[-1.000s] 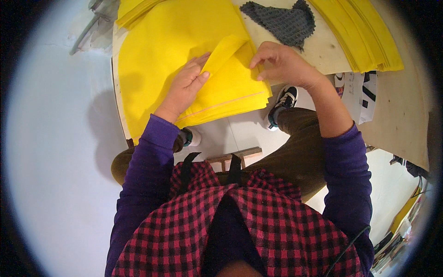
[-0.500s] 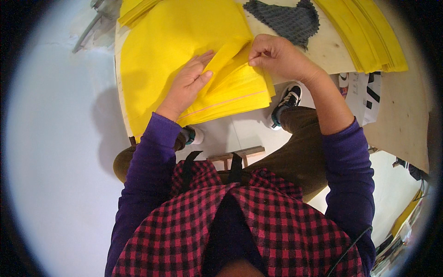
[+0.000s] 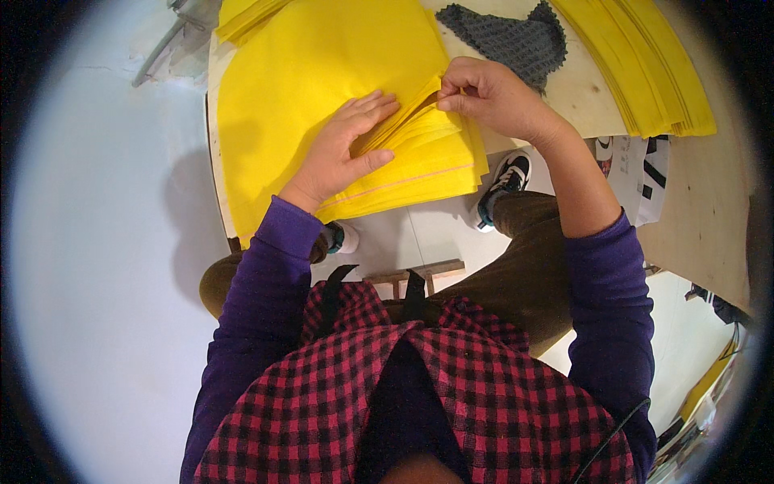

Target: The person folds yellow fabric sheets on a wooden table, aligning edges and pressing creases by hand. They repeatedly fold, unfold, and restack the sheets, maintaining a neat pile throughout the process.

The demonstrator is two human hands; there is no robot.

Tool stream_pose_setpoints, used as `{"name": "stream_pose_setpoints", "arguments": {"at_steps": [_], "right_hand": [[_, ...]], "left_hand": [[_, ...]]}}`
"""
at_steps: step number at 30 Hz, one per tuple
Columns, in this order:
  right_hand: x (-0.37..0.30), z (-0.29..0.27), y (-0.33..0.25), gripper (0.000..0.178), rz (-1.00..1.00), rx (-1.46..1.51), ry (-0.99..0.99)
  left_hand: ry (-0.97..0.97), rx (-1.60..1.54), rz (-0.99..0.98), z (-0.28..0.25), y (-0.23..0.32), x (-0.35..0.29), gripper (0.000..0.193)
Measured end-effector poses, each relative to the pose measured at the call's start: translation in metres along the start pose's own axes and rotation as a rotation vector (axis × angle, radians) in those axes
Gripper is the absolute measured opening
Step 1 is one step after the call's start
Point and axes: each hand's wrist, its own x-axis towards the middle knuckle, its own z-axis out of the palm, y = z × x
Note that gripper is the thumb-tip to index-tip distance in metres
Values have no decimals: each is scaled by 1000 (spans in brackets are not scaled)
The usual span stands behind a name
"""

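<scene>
A stack of yellow fabric sheets lies on the wooden table, its near edge hanging toward my lap. My left hand rests on the stack with fingers stretched and thumb apart, beside a raised fold of the upper layers. At the stack's right side, my right hand pinches a corner of yellow fabric between thumb and fingertips. Between the hands the layers part, showing a dark gap. Along the near edge of the lower sheets runs a thin pink line.
A dark grey cloth scrap with jagged edges lies beyond my right hand. Another pile of folded yellow fabric sits at the far right of the wooden table. Below are my shoes and a wooden bar.
The upper yellow layers are folded further back, and the gap between them shows more. My left hand has shifted slightly right, its fingers pressing beside the fold. My right hand keeps its pinch.
</scene>
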Motion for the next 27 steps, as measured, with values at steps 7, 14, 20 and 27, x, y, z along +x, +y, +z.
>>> {"name": "stream_pose_setpoints", "arguments": {"at_steps": [7,14,20,27], "right_hand": [[3,-2,0,15,-17,0,-2],[3,-2,-2,15,-33,15,4],[4,-3,-4,13,-23,-20,15],[5,-5,-7,12,-12,13,1]], "left_hand": [[-20,98,5,0,3,2,76],[-11,135,-1,1,6,1,78],[-19,148,4,1,5,2,73],[-6,121,29,1,3,1,63]]}}
